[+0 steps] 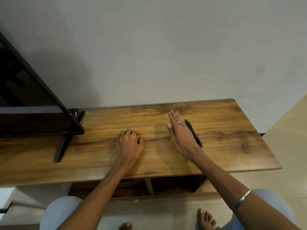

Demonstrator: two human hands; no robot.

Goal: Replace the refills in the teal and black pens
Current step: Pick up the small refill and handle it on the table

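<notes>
From the head camera, looking down over a wooden table (216, 160) set against a pale wall (166, 47), two bare arms reach forward. The left hand (129, 143) lies knuckles-up near the middle of the tabletop with its fingers curled under, and a small orange piece (140, 133) pokes out at its fingertips; the fingers appear to pinch it, though whatever else is under the hand is hidden, so I cannot tell whether it belongs to a pen or a refill. The right hand (179, 133) is spread flat and wide, fingers straight and pointing away toward the wall, palm down just over or on the wood (contact cannot be judged from this angle), and it grips nothing. A silver ring (178, 122) sits on one of its fingers, and a thin silver bangle (241, 202) circles the right forearm lower down. One black pen (193, 132) lies on the table just beside the outer edge of the right hand, slanting with its tip toward the near right; it seems to lie free, close to the hand. Only this one pen is plainly seen; no teal pen can be made out. At the far left stands one dark television (33, 97) on a slanted black leg (62, 147). Under the tabletop two open shelf compartments (174, 185) show, and below them pale knees and two bare feet on a tiled floor (282, 130).
</notes>
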